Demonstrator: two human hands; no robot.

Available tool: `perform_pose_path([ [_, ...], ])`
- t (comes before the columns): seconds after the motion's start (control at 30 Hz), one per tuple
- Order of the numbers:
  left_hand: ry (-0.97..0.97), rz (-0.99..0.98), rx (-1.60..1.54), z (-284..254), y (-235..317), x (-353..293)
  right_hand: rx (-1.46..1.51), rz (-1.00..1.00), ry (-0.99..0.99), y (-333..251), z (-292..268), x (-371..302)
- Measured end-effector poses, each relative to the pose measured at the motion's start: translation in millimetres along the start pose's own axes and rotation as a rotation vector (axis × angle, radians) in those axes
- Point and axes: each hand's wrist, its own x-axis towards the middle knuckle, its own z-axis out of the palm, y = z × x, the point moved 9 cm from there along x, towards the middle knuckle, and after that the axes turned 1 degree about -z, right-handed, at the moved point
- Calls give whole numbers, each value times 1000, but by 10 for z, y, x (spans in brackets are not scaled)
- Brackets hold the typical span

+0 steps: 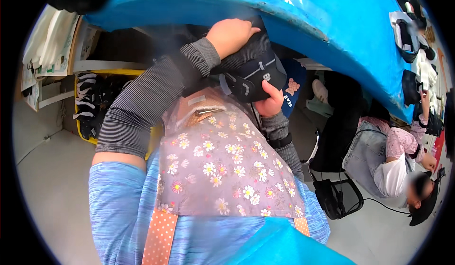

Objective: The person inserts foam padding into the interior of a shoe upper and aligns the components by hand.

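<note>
A black fabric item [254, 77] with ribbed mesh, a grey stripe and a small pale emblem lies in front of my apron, under the table's near edge. Its exact kind I cannot tell. My left hand [231, 36] reaches across to its far end, with the fingers curled over the mesh part. On the near right side my right hand [271, 101] grips it, thumb on top and the other fingers hidden beneath. Just right of that hand shows a dark blue cloth piece [295, 86] with a brown bear figure.
A blue-covered table [327, 47] arches across the top. To the left stands a yellow crate [85, 134] of black-and-white items, below hanging white gloves [50, 37]. At right a person [391, 158] sits at the table, near a black bag-like object [332, 198] and cables.
</note>
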Motion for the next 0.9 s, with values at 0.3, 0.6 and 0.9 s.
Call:
perform_pose_path([
  [0.3,-74,51,16,588,-146,-7,-38,37,26,-1,50,32],
  [0.6,139,-16,181,-48,59,-160,16,39,49,-44,32,-16],
  [0.9,62,14,237,99,13,-139,-2,71,13,34,21,40],
])
